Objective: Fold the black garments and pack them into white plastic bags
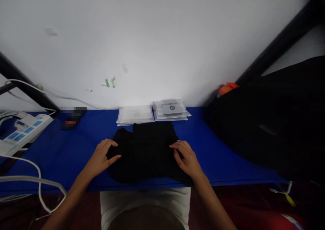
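Head view: I'm flanking black cloth [151, 155], probably steadying it flat; left hand [102, 155] spread, right hand [188, 157] maybe pinching, can't tell.

Wall [157, 47]: white, marked, brightest low down, beyond both hands. Counter [209, 148]: blue-topped, beneath them. Frame bars [279, 47]: dark, slanting, beyond left hand [103, 157] and right hand [186, 159], outward. Floor [87, 206]: dark reddish, below.

The cloth [152, 155] between left hand [103, 155] and right hand [187, 158] is solid black. The table [215, 162] beneath both is blue. Packets [171, 108] beyond the right hand are whitish, dark-printed.
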Demonstrator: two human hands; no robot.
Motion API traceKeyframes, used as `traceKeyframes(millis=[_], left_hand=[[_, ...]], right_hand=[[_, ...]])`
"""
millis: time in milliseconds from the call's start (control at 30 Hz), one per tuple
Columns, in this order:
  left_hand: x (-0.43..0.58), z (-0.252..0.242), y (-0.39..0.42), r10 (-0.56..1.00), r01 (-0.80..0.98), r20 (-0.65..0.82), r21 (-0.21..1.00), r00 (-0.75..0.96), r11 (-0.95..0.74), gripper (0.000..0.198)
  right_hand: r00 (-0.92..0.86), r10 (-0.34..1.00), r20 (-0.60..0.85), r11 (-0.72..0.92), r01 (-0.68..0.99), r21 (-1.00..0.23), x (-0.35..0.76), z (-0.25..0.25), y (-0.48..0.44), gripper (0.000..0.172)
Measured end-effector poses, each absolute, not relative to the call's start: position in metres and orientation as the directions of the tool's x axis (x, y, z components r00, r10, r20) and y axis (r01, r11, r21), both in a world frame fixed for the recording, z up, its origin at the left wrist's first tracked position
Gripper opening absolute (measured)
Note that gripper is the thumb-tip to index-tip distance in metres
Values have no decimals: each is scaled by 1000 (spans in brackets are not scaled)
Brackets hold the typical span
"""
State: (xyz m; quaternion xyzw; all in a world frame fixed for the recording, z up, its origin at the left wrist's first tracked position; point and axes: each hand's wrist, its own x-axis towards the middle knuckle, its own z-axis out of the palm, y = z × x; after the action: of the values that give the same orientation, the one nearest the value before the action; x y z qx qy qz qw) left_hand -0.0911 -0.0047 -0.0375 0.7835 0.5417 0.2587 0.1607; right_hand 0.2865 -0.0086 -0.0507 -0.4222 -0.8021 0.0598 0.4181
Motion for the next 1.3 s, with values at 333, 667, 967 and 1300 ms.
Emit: traceKeyframes(millis=[333, 667, 967, 1300], left_hand=[[-89, -22, -4, 931, 728, 178, 583, 318, -360, 17], [-72, -5, 29, 747, 73, 110, 994, -655, -82, 53], [-25, -17, -1, 956, 587, 203, 756, 211, -290, 30], [-43, -48, -5, 941, 875, 323, 479, -101, -71, 50]], right_hand=[[-202, 738, 644, 611, 605, -510, 286, -50, -9, 20], [-133, 763, 633, 574, 591, -567, 289, -51, -9, 18], [-133, 758, 639, 582, 580, -570, 290, -51, -9, 18], [-135, 771, 622, 577, 561, -594, 290, -50, -9, 17]])
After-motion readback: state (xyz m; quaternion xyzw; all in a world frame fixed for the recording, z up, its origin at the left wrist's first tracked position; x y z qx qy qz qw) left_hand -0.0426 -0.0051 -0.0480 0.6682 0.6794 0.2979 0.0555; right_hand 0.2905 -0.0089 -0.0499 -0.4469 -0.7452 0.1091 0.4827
